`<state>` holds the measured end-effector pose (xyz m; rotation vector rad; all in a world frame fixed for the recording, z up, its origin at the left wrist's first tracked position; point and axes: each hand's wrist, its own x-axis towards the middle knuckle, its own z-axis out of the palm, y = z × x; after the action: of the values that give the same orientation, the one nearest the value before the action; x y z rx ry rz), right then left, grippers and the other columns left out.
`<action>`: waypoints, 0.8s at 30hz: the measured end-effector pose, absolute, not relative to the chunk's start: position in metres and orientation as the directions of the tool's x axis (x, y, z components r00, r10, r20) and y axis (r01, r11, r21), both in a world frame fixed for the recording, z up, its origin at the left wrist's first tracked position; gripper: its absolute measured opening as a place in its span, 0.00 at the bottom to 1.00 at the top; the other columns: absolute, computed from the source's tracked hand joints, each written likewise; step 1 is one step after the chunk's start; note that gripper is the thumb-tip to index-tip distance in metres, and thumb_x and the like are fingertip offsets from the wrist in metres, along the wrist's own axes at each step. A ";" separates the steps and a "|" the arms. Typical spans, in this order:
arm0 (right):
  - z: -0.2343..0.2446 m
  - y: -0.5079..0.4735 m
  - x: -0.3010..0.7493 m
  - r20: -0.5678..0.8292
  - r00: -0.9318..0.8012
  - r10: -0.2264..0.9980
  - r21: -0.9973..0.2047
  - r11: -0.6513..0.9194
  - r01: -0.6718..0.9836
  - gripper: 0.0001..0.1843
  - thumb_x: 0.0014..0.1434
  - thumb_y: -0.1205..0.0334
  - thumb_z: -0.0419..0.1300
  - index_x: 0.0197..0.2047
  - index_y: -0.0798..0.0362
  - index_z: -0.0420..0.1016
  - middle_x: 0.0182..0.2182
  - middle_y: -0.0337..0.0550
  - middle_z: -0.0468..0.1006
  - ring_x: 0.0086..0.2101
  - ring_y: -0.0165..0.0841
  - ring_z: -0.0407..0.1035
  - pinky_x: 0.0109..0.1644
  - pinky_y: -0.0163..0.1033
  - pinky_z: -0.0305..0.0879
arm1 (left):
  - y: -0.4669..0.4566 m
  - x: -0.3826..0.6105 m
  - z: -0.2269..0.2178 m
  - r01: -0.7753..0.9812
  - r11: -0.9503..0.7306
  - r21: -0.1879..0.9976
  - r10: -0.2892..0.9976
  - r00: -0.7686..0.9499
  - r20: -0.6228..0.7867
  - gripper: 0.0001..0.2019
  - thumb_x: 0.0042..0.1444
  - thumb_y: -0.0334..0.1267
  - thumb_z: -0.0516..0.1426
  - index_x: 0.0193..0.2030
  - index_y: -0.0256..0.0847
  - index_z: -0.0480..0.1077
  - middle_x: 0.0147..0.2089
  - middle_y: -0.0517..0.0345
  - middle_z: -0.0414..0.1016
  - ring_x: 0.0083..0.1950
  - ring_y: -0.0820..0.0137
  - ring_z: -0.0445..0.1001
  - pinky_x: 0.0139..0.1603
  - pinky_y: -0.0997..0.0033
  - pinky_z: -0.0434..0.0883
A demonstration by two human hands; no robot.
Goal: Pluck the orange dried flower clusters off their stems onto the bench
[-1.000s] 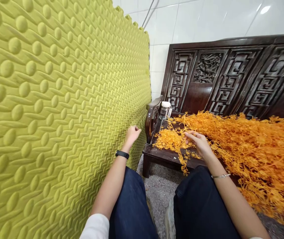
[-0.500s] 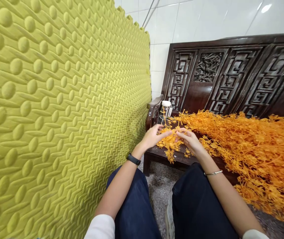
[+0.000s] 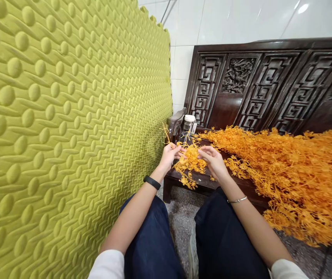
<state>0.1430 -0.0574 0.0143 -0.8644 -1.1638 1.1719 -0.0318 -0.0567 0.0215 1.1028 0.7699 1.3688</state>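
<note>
My left hand (image 3: 168, 156) pinches an orange sprig (image 3: 188, 180), its end hanging by the near edge of the bench (image 3: 172, 180); whether my right hand (image 3: 216, 163), fingers curled, grips anything I cannot tell. Beyond sits a white-lidded jar (image 3: 189, 123).

Head camera looks forward — down onto hands (image 3: 168, 158) (image 3: 215, 164).

Glossy carved wooden bench (image 3: 231, 105), matt embossed foam mat (image 3: 81, 116), plastic-looking sprigs (image 3: 299, 170)
</note>
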 end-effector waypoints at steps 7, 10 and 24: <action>0.021 -0.053 0.131 0.353 -0.047 0.934 -0.924 0.341 -0.171 0.15 0.40 0.55 0.70 0.30 0.52 0.73 0.28 0.37 0.74 0.29 0.29 0.70 0.41 0.39 0.69 | -0.062 -0.032 0.029 -0.490 -0.045 0.870 0.990 0.094 0.105 0.21 0.37 0.36 0.67 0.36 0.39 0.61 0.32 0.62 0.74 0.23 0.78 0.70 0.28 0.77 0.63; 0.026 -0.054 0.135 0.457 -0.129 0.880 -0.883 0.466 0.049 0.14 0.44 0.55 0.68 0.32 0.53 0.73 0.32 0.41 0.75 0.33 0.32 0.70 0.43 0.42 0.68 | -0.064 -0.028 0.030 -0.454 -0.047 0.890 0.982 0.144 0.126 0.16 0.39 0.38 0.65 0.34 0.35 0.67 0.31 0.60 0.74 0.26 0.77 0.71 0.30 0.76 0.64; 0.073 -0.035 0.110 0.450 -0.756 0.474 -0.099 0.869 0.485 0.12 0.61 0.54 0.54 0.45 0.45 0.74 0.37 0.41 0.75 0.42 0.37 0.65 0.53 0.49 0.46 | -0.053 -0.059 0.025 -0.006 -0.214 0.977 0.963 0.169 0.212 0.11 0.35 0.32 0.63 0.29 0.33 0.69 0.20 0.70 0.61 0.19 0.84 0.53 0.24 0.77 0.52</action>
<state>0.1095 -0.0349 0.0727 -0.7019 -2.5686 -0.0324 -0.0589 -0.0525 0.0249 1.4496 0.9810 1.2283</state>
